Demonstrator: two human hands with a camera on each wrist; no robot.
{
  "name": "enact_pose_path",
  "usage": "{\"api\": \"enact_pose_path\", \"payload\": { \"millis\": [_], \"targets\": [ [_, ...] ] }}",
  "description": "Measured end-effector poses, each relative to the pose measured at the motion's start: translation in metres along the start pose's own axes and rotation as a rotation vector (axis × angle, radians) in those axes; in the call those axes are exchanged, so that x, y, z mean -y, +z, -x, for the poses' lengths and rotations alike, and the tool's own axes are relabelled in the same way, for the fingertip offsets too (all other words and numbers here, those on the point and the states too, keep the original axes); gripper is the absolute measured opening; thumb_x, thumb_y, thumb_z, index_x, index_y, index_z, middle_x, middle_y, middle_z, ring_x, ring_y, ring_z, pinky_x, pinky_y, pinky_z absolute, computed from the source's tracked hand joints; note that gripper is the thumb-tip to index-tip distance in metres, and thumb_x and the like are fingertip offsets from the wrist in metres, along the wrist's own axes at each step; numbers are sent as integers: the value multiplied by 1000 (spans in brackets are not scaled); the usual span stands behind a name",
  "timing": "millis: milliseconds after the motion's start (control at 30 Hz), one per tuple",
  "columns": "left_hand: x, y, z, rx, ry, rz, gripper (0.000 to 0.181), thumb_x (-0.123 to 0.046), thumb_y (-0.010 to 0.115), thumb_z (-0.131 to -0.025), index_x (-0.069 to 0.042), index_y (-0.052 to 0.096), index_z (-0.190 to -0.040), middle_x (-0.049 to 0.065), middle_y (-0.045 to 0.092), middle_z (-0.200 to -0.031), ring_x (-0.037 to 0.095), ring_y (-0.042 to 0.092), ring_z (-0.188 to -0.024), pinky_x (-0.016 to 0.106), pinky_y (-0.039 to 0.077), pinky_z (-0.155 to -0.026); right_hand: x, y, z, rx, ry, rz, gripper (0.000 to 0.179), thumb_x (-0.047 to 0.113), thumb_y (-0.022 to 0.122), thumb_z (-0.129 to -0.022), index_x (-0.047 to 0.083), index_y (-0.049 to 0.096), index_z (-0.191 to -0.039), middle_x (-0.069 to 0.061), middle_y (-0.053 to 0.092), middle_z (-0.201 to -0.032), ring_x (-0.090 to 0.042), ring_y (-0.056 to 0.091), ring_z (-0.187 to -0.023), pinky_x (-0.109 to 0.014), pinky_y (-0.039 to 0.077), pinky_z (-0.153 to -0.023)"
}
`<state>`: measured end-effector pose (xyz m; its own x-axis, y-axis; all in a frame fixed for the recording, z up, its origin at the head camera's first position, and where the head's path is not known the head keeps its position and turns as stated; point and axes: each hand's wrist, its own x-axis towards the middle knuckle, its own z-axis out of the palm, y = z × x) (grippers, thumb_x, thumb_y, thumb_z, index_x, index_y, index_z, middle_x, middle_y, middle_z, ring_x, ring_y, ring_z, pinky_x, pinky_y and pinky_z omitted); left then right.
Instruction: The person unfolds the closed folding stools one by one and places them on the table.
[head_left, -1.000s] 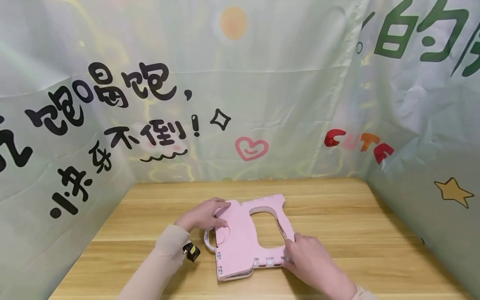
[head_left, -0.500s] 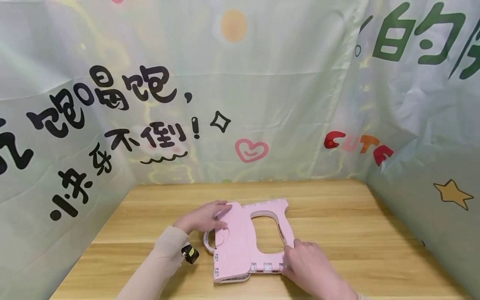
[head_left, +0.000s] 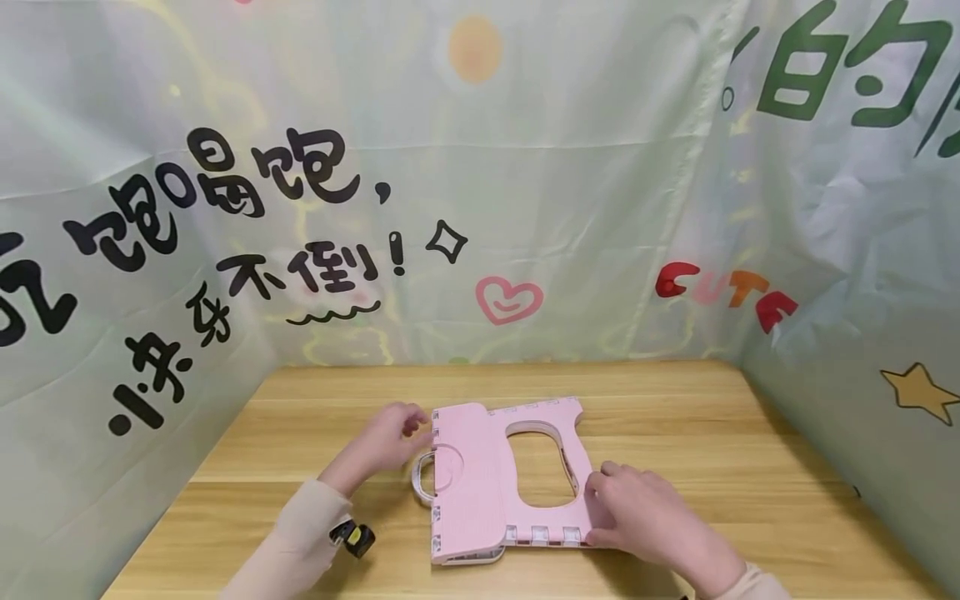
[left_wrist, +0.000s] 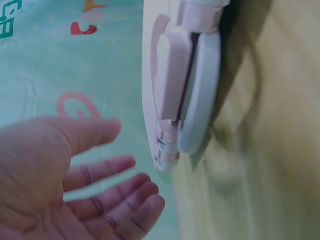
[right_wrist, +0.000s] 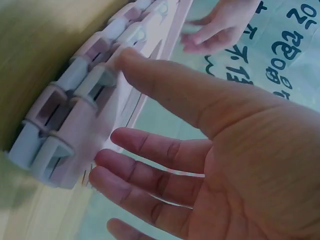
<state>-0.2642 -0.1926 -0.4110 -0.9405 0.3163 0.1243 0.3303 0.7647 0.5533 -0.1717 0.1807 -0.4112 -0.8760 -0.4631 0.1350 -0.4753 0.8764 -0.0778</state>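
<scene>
A pink plastic folding stool (head_left: 468, 483) lies folded flat on the wooden table in the head view. It has a large opening in its right half, hinged edges and a pale ring handle (head_left: 422, 479) on its left side. My left hand (head_left: 384, 440) hovers just left of the stool, fingers loosely bent around nothing; the left wrist view shows this hand (left_wrist: 55, 175) apart from the stool's edge. At the lower right corner is my right hand (head_left: 643, 510), fingers relaxed. In the right wrist view its thumb (right_wrist: 160, 82) overlaps the hinged edge; whether it touches I cannot tell.
The wooden table (head_left: 735, 467) extends on both sides of the stool. Printed pale green cloth (head_left: 585, 208) hangs behind it and on both sides. A small black device (head_left: 352, 537) is strapped at the left wrist.
My left hand has lifted off the stool's top left and drawn back leftward. The right hand has loosened its grip on the right corner and moved slightly right. The stool stays folded.
</scene>
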Motion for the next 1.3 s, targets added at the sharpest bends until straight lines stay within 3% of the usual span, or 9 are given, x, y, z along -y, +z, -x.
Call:
{"api": "enact_pose_path", "payload": {
  "millis": [133, 333, 433, 667, 933, 1300],
  "targets": [
    [6, -1, 19, -50, -104, 25, 19, -21, 80, -96, -5, 70, -94, 4, 64, -78, 15, 57, -70, 29, 52, -63, -3, 1, 0, -17, -51, -27, 45, 43, 100, -68, 17, 76, -96, 10, 57, -88, -4, 45, -72, -26, 41, -58],
    [10, 5, 39, 35, -212, 135, 27, -30, 78, -99, -8, 69, -86, 7, 67, -67, 15, 58, -54, 24, 43, -49, -1, 4, -4, -24, -109, -46, 45, 38, 101, -68, 18, 77, -101, 10, 60, -94, -4, 47, -75, -25, 43, -60],
    [11, 10, 44, 79, -210, 181, 30, -31, 78, -99, -5, 69, -87, 9, 69, -68, 16, 62, -53, 24, 46, -49, 1, 5, -5, -27, -136, -54, 47, 35, 101, -68, 16, 79, -105, 9, 62, -97, -4, 49, -76, -26, 46, -61],
    [10, 19, 49, 158, -208, 263, 35, -34, 76, -100, -5, 69, -83, 7, 69, -68, 14, 63, -55, 29, 57, -52, 6, 8, -10, -22, -203, -94, 36, 28, 101, -69, 18, 78, -94, 11, 55, -92, -2, 45, -76, -24, 46, -64],
    [11, 25, 49, 173, -213, 310, 40, -35, 76, -101, -5, 64, -76, 5, 68, -67, 13, 62, -53, 30, 59, -52, 10, 11, -14, -36, -239, -92, 32, 24, 100, -68, 18, 77, -89, 11, 58, -89, -1, 45, -77, -23, 48, -65],
    [15, 29, 49, 208, -253, 451, 35, -30, 75, -102, -5, 60, -82, 9, 70, -72, 13, 64, -56, 28, 61, -55, 12, 13, -14, -26, -235, -90, 30, 27, 100, -70, 18, 77, -87, 12, 56, -86, -1, 43, -74, -23, 45, -62]
  ]
}}
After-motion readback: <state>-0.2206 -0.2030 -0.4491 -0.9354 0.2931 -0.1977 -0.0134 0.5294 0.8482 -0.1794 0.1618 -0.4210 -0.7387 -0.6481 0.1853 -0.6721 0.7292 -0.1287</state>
